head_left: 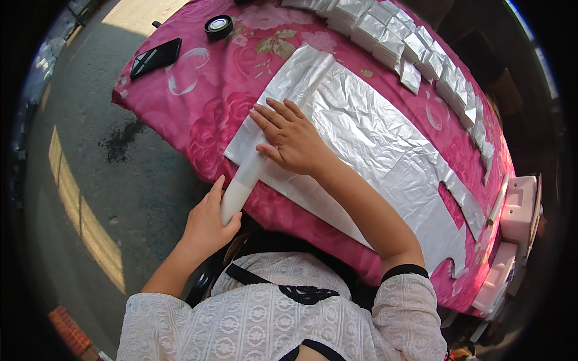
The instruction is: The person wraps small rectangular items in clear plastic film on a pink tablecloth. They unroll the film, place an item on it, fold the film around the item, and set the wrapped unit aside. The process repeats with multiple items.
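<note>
White patterned fabric of the person's top (259, 313) fills the lower edge, closest to the camera. Beyond it spreads a worktop (159, 114) under a pink floral cloth. On this lies a creased, silvery-white plastic sheet (367, 150), notched at its right end. Folded plastic packs (385, 37) line the far edge, and pinkish foam boxes (519, 204) stand at the right. A pale tube (239, 191) slants along the sheet's left part, its near end jutting past the edge. The left hand (208, 219) has its fingers wrapped around that end; the right hand (293, 139) lies palm down farther up, fingers extended and slightly apart. Near the far left corner rest a black phone (155, 58) and a smaller, round black object (218, 26).
</note>
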`<action>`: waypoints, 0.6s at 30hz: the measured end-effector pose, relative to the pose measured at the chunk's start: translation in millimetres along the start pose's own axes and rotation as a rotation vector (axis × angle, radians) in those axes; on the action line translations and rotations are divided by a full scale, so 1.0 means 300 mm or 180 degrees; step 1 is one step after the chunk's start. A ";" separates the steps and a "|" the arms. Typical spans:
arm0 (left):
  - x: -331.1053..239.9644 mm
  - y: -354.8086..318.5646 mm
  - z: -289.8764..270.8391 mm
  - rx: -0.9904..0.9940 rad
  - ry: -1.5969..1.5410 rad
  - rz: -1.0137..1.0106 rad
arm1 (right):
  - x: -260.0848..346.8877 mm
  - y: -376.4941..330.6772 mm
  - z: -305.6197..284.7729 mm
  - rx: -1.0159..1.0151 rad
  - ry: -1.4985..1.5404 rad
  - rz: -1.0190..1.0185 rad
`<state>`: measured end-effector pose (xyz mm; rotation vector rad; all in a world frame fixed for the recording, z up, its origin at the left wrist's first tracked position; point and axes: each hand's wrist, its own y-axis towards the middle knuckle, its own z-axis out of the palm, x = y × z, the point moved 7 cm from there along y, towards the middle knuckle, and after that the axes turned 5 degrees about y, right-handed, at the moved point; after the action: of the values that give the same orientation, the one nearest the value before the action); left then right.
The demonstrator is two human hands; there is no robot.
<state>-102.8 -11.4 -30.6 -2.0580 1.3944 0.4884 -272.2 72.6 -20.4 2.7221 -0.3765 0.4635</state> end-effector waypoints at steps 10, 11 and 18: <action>-0.056 -0.035 0.118 0.1391 -0.2972 0.0004 | -0.037 -0.069 -0.016 -0.2424 0.3142 0.2089; -0.100 -0.062 0.134 0.1804 -0.3570 0.0212 | -0.007 -0.088 -0.052 -0.2489 0.4842 0.2097; -0.308 -0.067 0.224 0.1846 -0.3053 -0.0181 | 0.024 -0.303 -0.242 -0.2557 0.5405 0.2170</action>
<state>-117.4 103.2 -20.3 -1.1190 0.7503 0.7893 -256.6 181.1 19.5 0.7486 -0.6794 1.9158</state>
